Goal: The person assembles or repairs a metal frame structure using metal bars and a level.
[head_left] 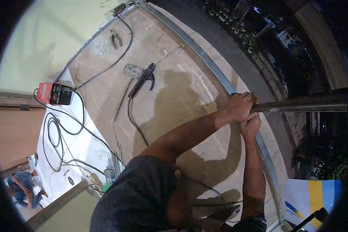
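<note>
My left hand is closed around the near end of a long metal bar, which juts out to the right past the edge. Just below it, my right hand is closed too, its fingers curled at the underside of the same bar end. Both hands sit over a grey metal rail that runs along the board's edge. My fingers hide the place where bar and rail meet. A welding electrode holder with a thin rod in it lies on the board to the left.
Beside the holder lies a mallet; pliers are farther up. A red-and-black welding machine stands left, with looped cables. Thin rods lie near my shoulder. Another person sits lower left. Beyond the rail lies a lower street.
</note>
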Demonstrator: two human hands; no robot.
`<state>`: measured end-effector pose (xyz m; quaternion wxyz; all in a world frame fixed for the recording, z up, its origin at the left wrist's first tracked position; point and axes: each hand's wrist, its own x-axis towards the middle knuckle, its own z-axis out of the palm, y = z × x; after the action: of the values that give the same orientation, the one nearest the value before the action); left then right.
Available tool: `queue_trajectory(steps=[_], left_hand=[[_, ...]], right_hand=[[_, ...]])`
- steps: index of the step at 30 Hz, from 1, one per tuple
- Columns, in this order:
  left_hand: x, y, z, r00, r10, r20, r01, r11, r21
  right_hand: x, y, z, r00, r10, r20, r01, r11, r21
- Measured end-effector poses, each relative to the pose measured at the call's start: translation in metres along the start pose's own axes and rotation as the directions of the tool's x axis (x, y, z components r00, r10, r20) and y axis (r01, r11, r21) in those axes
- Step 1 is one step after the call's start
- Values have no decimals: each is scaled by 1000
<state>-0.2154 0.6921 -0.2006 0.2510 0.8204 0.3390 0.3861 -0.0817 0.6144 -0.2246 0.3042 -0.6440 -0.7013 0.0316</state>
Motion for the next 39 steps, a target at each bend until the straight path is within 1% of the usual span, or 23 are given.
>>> queue_trajectory(steps=[4, 6, 8, 12, 14, 16, 17, 18, 20, 22, 24, 26, 28, 29, 31, 32, 33, 34, 35, 36, 37, 38, 39], left_hand=[[3, 3, -2, 992, -45, 115, 45, 999, 1], [3, 4, -5, 992, -37, 117, 28, 997, 75], [2, 2, -2, 994, -30, 102, 23, 998, 65], [1, -4, 3, 997, -20, 76, 19, 1000, 11], [1, -5, 5, 997, -17, 80, 16, 1000, 18], [3, -2, 0, 996, -10, 89, 8, 1000, 17], [4, 0, -3, 991, -67, 116, 66, 998, 7], [6, 2, -5, 982, -116, 150, 119, 993, -6], [5, -3, 0, 988, -75, 134, 80, 996, -30], [5, 3, -3, 991, -81, 107, 84, 996, -21], [4, 3, 1, 994, -65, 92, 69, 997, -45], [5, -2, 5, 988, -91, 129, 82, 994, 70], [5, 4, 2, 977, -122, 175, 107, 990, 92], [7, 8, -3, 967, -161, 199, 137, 982, 128], [1, -4, 10, 922, -309, 232, 291, 950, 108], [5, 7, -5, 860, -350, 371, 292, 934, 206], [-1, -5, 4, 887, -348, 304, 302, 935, 187], [-2, -1, 5, 931, -279, 234, 238, 952, 191], [-6, -17, 15, 964, -176, 200, 125, 962, 244], [-2, -2, 1, 961, -208, 180, 185, 973, 135], [-3, 0, 0, 966, -235, 110, 236, 972, 9], [1, 6, -9, 956, -256, 140, 256, 967, 15], [6, 8, -11, 967, -224, 121, 224, 975, 13]], right_hand=[[-8, 16, 6, 1000, 22, 1, -22, 1000, -4], [-8, 18, 6, 1000, 13, 18, -12, 999, -34], [-2, 5, 2, 999, 29, -16, -28, 994, 102], [0, 8, 5, 1000, -12, -20, 14, 998, 63], [-1, 3, 5, 996, 93, 18, -92, 994, -63], [2, -4, 3, 997, 82, -1, -82, 997, -15], [2, -7, 1, 997, 70, -22, -69, 997, 32], [2, -7, 1, 995, 94, -32, -94, 996, 12], [1, -5, 2, 978, 195, 69, -190, 979, -74], [4, -12, -5, 995, 102, 26, -101, 995, -8], [3, -11, -2, 987, 157, 19, -156, 986, -66], [2, -16, -5, 980, 197, 16, -194, 975, -105], [10, -28, -17, 955, 266, 131, -264, 964, -36], [11, -28, -13, 909, 383, 166, -381, 924, -42], [-4, -18, 3, 866, 442, 234, -411, 895, -171], [0, -22, 2, 777, 551, 306, -526, 834, -165], [-2, -18, 6, 785, 549, 286, -531, 835, -146], [1, -21, 5, 797, 556, 236, -520, 830, -199], [-3, -15, 13, 865, 466, 184, -427, 878, -217], [3, -18, 12, 822, 527, 216, -498, 849, -176], [1, -28, 0, 924, 354, 144, -340, 933, -113], [1, -21, 13, 927, 371, 56, -360, 921, -150], [13, -43, -14, 900, 403, 165, -394, 915, -87]])
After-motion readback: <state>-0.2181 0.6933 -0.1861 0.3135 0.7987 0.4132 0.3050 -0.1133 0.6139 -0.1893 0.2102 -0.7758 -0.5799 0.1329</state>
